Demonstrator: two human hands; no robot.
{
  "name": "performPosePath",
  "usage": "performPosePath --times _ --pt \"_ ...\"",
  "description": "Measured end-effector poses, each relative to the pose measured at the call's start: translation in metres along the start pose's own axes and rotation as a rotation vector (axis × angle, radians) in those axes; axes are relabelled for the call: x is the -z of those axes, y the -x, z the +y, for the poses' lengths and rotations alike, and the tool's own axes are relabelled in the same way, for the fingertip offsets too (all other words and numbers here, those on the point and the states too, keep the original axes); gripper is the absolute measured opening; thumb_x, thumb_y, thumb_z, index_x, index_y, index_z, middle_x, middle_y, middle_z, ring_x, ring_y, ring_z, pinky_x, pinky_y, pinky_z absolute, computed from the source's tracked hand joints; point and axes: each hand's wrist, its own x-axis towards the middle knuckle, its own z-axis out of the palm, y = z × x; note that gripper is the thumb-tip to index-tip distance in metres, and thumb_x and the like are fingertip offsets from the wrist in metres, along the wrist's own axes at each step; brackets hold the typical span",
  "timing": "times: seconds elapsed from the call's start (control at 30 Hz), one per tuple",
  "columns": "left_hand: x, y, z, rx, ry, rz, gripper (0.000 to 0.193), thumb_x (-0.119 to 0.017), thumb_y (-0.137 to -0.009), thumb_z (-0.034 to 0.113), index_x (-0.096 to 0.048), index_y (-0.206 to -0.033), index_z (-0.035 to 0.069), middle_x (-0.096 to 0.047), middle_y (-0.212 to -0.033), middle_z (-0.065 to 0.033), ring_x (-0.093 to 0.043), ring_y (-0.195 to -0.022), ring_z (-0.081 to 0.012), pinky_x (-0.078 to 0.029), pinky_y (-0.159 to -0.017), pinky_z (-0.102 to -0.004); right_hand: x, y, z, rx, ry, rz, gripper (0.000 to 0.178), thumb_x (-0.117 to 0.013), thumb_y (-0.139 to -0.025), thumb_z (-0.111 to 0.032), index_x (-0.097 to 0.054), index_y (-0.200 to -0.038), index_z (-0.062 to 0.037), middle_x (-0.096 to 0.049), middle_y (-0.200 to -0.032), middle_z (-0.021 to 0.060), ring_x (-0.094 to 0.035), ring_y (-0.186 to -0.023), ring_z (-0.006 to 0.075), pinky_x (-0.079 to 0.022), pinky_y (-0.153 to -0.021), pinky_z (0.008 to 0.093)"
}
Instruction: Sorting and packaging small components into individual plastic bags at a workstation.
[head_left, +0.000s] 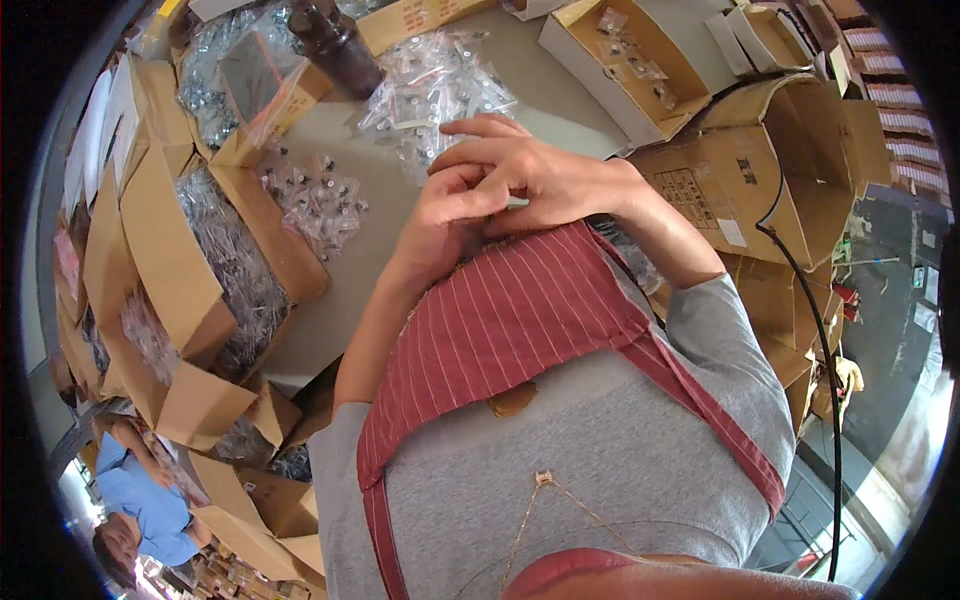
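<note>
My left hand [450, 212] and my right hand [555, 178] meet in front of the striped red apron [510, 305], at the table's near edge. The left fingers are curled together against the right hand. The right hand reaches across them, some fingers stretched out to the left. A small pale piece [517, 202] shows between the hands; its kind is too small to tell. Just beyond the fingertips lies a heap of small clear plastic bags [440, 85] with little dark and light parts inside. More small bagged parts [315, 205] lie to the left on the grey table [385, 165].
A dark brown bottle [335, 48] stands behind the heap. Open cardboard boxes of clear bags [240, 270] line the left side. At the right are a long open box [625, 65] and a big carton [730, 165] with a black cable [815, 300]. A person in blue [150, 505] is at lower left.
</note>
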Motion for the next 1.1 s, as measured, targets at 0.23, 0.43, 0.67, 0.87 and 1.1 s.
performPosePath --times 0.23,0.43,0.67,0.87,1.1 --pt "-0.004 0.002 0.011 -0.17 0.181 0.01 0.051 -0.041 -0.104 0.044 -0.051 -0.127 0.0 -0.063 -0.108 -0.0104 -0.062 -0.099 -0.0209 -0.05 -0.089 -0.0359 0.017 0.002 0.012 -0.125 -0.004 0.24 0.013 -0.069 -0.087 -0.015 -0.072 -0.092 -0.0027 -0.061 -0.132 0.0127 -0.037 -0.139 0.0385 -0.033 -0.11 0.0515" --pt "0.006 -0.002 0.002 -0.241 0.088 0.012 0.051 -0.036 -0.106 0.043 -0.054 -0.127 0.0 -0.063 -0.107 -0.0084 -0.059 -0.092 -0.0166 -0.048 -0.083 -0.0332 0.016 -0.001 0.008 -0.215 -0.277 0.227 0.023 -0.072 -0.085 -0.016 -0.073 -0.106 -0.0056 -0.055 -0.141 0.0124 -0.036 -0.141 0.0363 -0.028 -0.114 0.0505" --pt "-0.009 -0.003 0.005 -0.271 0.056 0.084 0.049 -0.039 -0.107 0.037 -0.059 -0.127 -0.003 -0.063 -0.11 -0.0064 -0.057 -0.098 -0.0137 -0.045 -0.088 -0.031 0.026 0.001 0.005 -0.08 -0.085 0.183 0.022 -0.074 -0.082 -0.01 -0.073 -0.103 -0.0028 -0.063 -0.128 0.0136 -0.047 -0.132 0.033 -0.037 -0.108 0.0484" --pt "-0.002 -0.005 0.015 -0.509 -0.472 0.363 0.024 -0.058 -0.1 0.016 -0.067 -0.112 -0.002 -0.067 -0.098 -0.0031 -0.058 -0.095 -0.0075 -0.045 -0.085 -0.0242 0.027 0.001 0.001 -0.426 -0.22 0.467 0.013 -0.072 -0.083 -0.007 -0.069 -0.093 0.0001 -0.07 -0.085 0.0073 -0.067 -0.077 0.014 -0.053 -0.071 0.0281" --pt "-0.002 -0.009 0.037 -0.602 -0.624 0.449 0.007 -0.061 -0.092 0.005 -0.064 -0.094 -0.001 -0.067 -0.084 -0.0024 -0.06 -0.075 -0.0075 -0.048 -0.068 -0.0226 0.02 -0.011 -0.004 -0.338 -0.266 0.487 0.02 -0.07 -0.084 -0.005 -0.063 -0.102 0.0003 -0.07 -0.085 0.0113 -0.068 -0.078 0.0178 -0.054 -0.071 0.0311"
